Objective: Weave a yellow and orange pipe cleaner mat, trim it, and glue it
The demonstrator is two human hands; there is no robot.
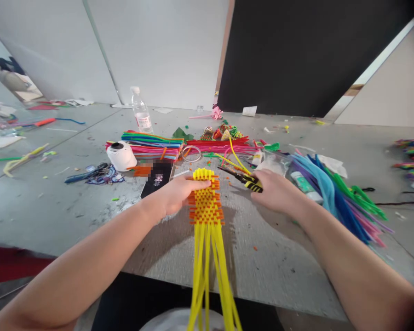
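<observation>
A woven mat of yellow and orange pipe cleaners (206,202) lies on the grey table, its long yellow ends trailing over the near edge toward me. My left hand (179,193) is closed on the mat's left side, thumb on top. My right hand (278,191) grips a pair of pliers with black and yellow handles (244,178); their tip points left toward the mat's upper right corner. Loose yellow pipe cleaners (232,161) arc up just behind the pliers.
Behind the mat sit a black phone (158,178), a white tape roll (121,156), stacks of coloured pipe cleaners (153,143), a water bottle (140,111) and small woven figures (222,132). Blue, green and pink pipe cleaners (334,197) fan out right. Blue-handled pliers (86,174) lie left.
</observation>
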